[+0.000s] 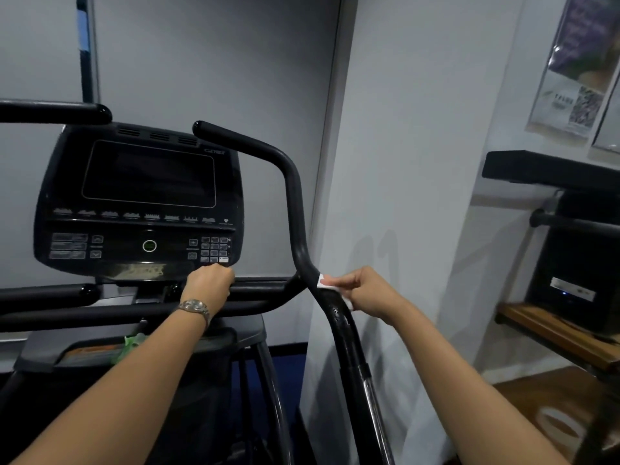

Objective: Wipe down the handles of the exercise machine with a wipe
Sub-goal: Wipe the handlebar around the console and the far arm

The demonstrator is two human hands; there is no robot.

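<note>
Two hands busy. Your right hand pinches white wipe against bent black handle, low near bend. Your left hand grips bar under screen. Wipe small: may slip, fall. You may miss handle's back, top.

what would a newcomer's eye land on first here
The big black console fills the left centre, screen dark. Just below it the left hand grips the crossbar. At right, the right hand holds a white wipe against the curved black handle.
</note>
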